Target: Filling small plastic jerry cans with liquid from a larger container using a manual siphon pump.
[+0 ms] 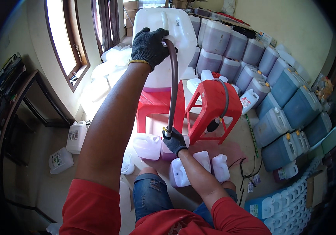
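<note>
My left hand (150,47), in a dark knit glove, is closed round the upper end of a brown-grey hose (173,86) at the mouth of a large translucent jerrycan (183,51). Pink-purple liquid shows low in that jerrycan, which stands on a red plastic stool (160,102). Lower down, my gloved right hand (174,141) grips the hose's bottom end, near a small yellow fitting (165,130). This end is over a small jug (166,153) holding purple liquid; the jug's mouth is hidden by the hand. Beside it stands a pale pink jug (147,145).
Near my right knee are more small jugs (180,174). A second red stool (219,98) carries another hose with a dark bulb (212,125). Large filled jerrycans (275,121) are stacked along the right. Black straps (248,174) lie on the floor. White jugs (76,137) stand left.
</note>
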